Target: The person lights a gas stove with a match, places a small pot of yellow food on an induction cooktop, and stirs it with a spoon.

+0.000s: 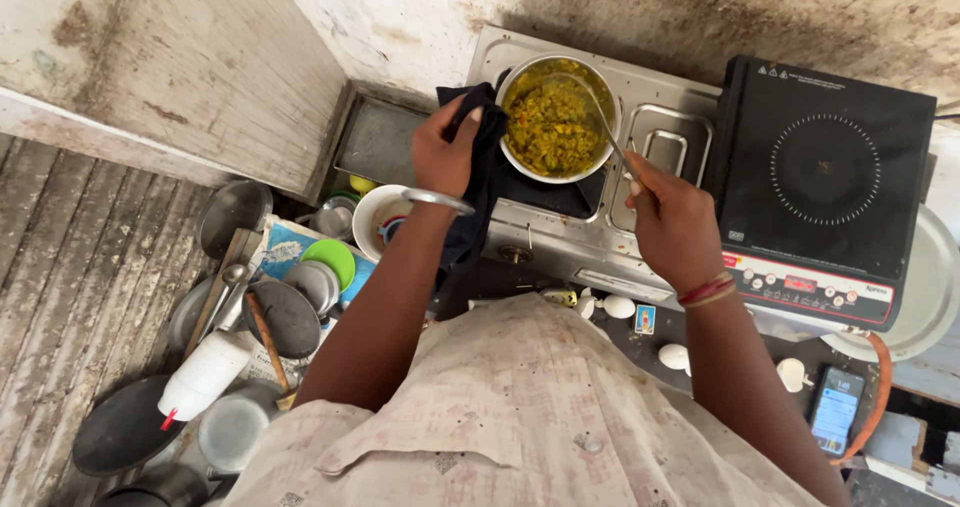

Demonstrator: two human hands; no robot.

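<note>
Down on the worn grey wooden floor (70, 267) at the far left sits a heap of kitchenware: a dark round flat pan (122, 427), a white plastic squeeze bottle with a red tip (203, 375), several round steel plates and lids (290, 312), a small lime-green plastic lid (330, 259) and a white bowl (375, 217) lying close under the stove's edge.

Next comes the left hand (446, 152), with a plain metal bangle (437, 201) at the wrist. It is clenched around a dark navy cloth (484, 182), pressing the fabric against the left rim of the round steel pot (557, 117). The forearm runs straight up from the body, wrist slightly bent toward the pot.

The pot stands on the left burner of a steel gas stove (600, 232), pushed against the stained wall, and holds a yellow-green chunky cooked mixture (550, 127).

The right hand (672, 222) is closed around the handle of a long steel spoon (603, 127), whose bowl end dips into the food at the pot's far side. Red thread bands (706, 291) circle that wrist, and the forearm angles inward from the right.

Just beside the stove, farther right, rests a black flat induction cooktop (825, 192), partly over a round steel tray (925, 297). Below it lie a few white eggshell pieces (675, 357) and a mobile phone with a lit screen (836, 409).
</note>
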